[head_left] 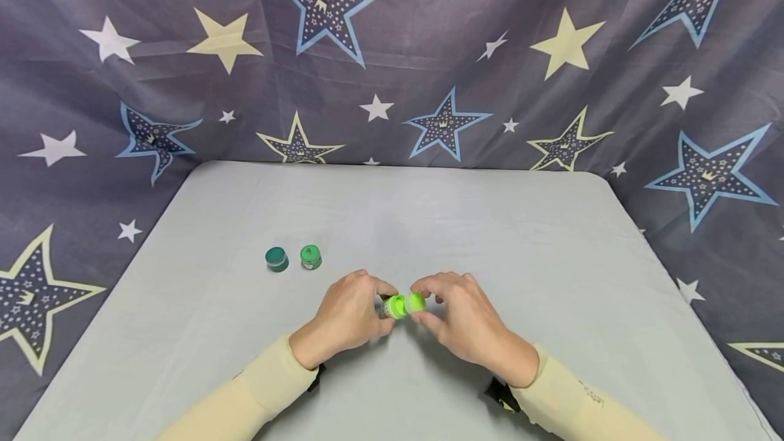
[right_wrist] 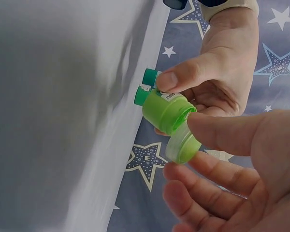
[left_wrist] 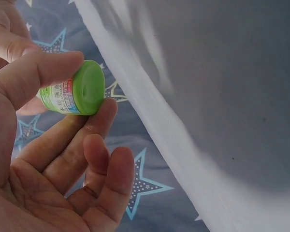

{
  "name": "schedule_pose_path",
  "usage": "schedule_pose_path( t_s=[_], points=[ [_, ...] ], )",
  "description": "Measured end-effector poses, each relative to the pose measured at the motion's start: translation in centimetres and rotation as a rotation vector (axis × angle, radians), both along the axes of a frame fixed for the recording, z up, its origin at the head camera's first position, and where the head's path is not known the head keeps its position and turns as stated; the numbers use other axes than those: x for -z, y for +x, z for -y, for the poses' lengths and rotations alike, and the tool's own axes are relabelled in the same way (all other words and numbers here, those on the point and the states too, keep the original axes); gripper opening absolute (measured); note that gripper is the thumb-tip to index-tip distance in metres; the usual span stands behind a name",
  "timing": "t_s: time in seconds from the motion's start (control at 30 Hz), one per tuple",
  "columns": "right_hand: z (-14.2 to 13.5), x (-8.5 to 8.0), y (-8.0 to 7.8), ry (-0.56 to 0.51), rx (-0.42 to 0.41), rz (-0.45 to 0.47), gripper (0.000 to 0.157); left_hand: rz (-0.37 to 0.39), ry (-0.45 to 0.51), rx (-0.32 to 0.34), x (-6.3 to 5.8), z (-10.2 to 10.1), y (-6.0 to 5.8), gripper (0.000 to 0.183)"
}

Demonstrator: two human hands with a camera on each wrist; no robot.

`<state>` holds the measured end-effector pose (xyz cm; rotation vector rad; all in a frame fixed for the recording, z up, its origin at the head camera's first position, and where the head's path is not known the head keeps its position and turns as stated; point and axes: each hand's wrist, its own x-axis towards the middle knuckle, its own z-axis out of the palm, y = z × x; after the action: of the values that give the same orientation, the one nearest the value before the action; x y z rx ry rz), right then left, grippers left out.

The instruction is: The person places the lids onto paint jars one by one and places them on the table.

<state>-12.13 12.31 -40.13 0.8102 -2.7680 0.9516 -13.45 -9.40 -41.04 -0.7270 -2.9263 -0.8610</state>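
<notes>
A small light-green paint jar [head_left: 395,307] is gripped between the thumb and fingers of my left hand [head_left: 348,313]. It is tilted, with its mouth toward the right. The left wrist view shows the jar's printed label [left_wrist: 64,96] and its green base. My right hand [head_left: 463,318] pinches a round lid [head_left: 417,302] of the same light green between thumb and fingertips. In the right wrist view the lid [right_wrist: 182,146] is off the jar [right_wrist: 160,113], close beside its uncovered mouth. Whether their rims touch, I cannot tell.
Left of centre on the pale cloth-covered table [head_left: 490,223] stand two more jars, a dark teal jar [head_left: 277,259] and a green jar [head_left: 311,257], side by side with a small gap. A star-patterned curtain [head_left: 392,53] surrounds the table's back and sides.
</notes>
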Motion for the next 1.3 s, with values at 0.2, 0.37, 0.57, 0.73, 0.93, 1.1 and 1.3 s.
schedule_pose_path(
  t_s=[0.2,0.37,0.57,0.73,0.93,1.1,1.3],
  points=[
    [0.18,-0.03,0.13,-0.024,-0.019,0.0,0.031,0.006,0.014,0.015,0.06,-0.14,0.12,0.026],
    [0.33,0.05,0.18,-0.029,-0.032,-0.006,0.031,0.007,0.019,0.019,0.09,-0.29,0.21,0.025],
    [0.46,0.16,0.17,-0.031,-0.041,-0.017,0.032,-0.012,0.016,0.023,0.06,-0.4,0.2,0.025],
    [0.56,0.16,0.23,-0.033,-0.045,-0.015,0.031,-0.004,0.018,0.023,0.07,-0.4,0.17,0.027],
    [0.63,0.25,0.24,-0.036,-0.056,-0.011,0.03,-0.013,0.025,0.023,0.06,-0.47,0.25,0.029],
    [0.64,0.37,0.21,-0.041,-0.062,-0.035,0.032,-0.015,0.019,0.016,0.11,-0.56,0.29,0.029],
    [0.61,0.28,0.17,-0.031,-0.062,-0.021,0.031,-0.01,0.018,0.012,0.19,-0.58,0.26,0.03]
  ],
)
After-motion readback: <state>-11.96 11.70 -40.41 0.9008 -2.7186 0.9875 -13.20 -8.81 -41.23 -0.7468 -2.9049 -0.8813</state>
